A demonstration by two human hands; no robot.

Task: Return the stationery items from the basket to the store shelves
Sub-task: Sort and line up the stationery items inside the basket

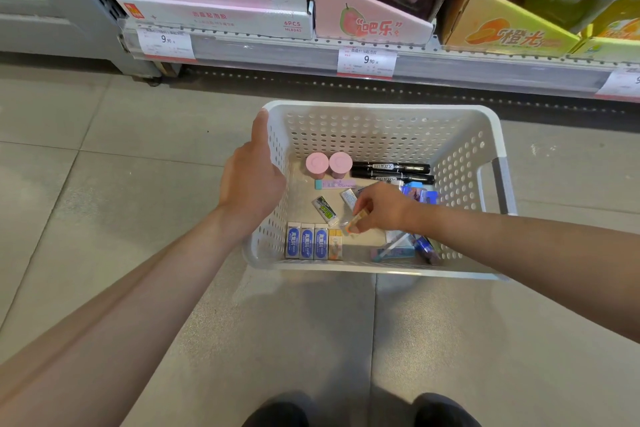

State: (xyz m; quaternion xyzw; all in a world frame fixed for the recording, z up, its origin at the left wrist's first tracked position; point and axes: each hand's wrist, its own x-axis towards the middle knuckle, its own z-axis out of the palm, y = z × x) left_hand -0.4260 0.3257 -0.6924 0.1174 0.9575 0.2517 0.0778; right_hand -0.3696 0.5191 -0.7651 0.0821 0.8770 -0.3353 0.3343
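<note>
Two hands: both at white perforated basket (460,163), which sits on tiled floor (104,184) in front of store shelf (433,61).
L hand (251,180): wrapped over basket's left rim, fingers curled inside, thumb along the top edge; grips the wall.
R hand (384,206): reaching down into basket, fingertips pinching a small orange/clear packet (355,222) just above the basket bottom.
Basket contents, back: 2 pink round-lid tubs (329,163) side by side, 2 black markers (393,173) lying next to them, touching each other.
Middle: pale purple/teal eraser (334,184), green-label eraser (325,210) tilted, blue packs (417,192) partly hidden by R hand.
Front left: 3 blue-label eraser boxes (306,241) upright in a row, yellow box (335,244) just beside them.
Front right: mixed small items under R forearm, can't tell what exactly.
Shelf: pink, peach and orange display boxes (374,15), price tags (366,61) reading 9.90 on the rail.
Bottom edge: dark shoes (446,411).
</note>
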